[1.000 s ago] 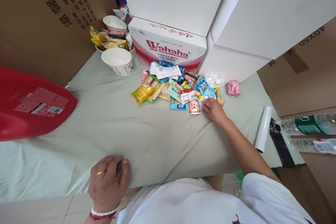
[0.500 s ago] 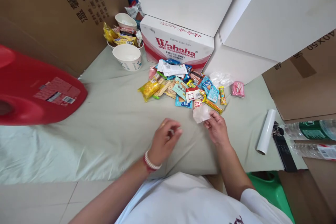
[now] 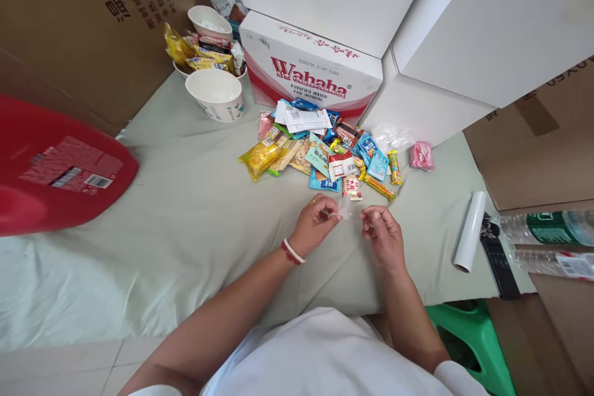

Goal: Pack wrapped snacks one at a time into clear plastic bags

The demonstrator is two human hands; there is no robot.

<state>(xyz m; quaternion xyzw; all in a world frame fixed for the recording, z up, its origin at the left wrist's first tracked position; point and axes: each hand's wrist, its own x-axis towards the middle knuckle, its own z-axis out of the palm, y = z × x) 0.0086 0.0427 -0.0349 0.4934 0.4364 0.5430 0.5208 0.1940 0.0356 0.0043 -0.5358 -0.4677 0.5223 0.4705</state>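
Note:
My left hand (image 3: 318, 221) pinches a small translucent plastic bag (image 3: 344, 207) at its lower left edge. My right hand (image 3: 381, 232) is just right of the bag, thumb and fingers pressed together; whether anything is between them cannot be seen. Beyond both hands lies a pile of wrapped snacks. At its near edge, a small cream packet with red print (image 3: 352, 187) lies just past the bag. Around it are a red and white packet (image 3: 342, 166), a light green packet (image 3: 318, 153), blue packets (image 3: 377, 165) and a yellow snack bag (image 3: 262, 158).
A white and red Wahaba-style water carton (image 3: 310, 77) stands behind the pile. Paper bowls (image 3: 216, 94) with snacks are at the back left, a red jug (image 3: 69, 167) at the left. A pink packet (image 3: 421, 156), white roll (image 3: 470, 232) and plastic bottles (image 3: 547, 228) are at the right.
The left hand has moved right and taken hold of the plastic bag, which was in the right hand. The bag has come off the cream packet, and the right fingers are now apart from it.

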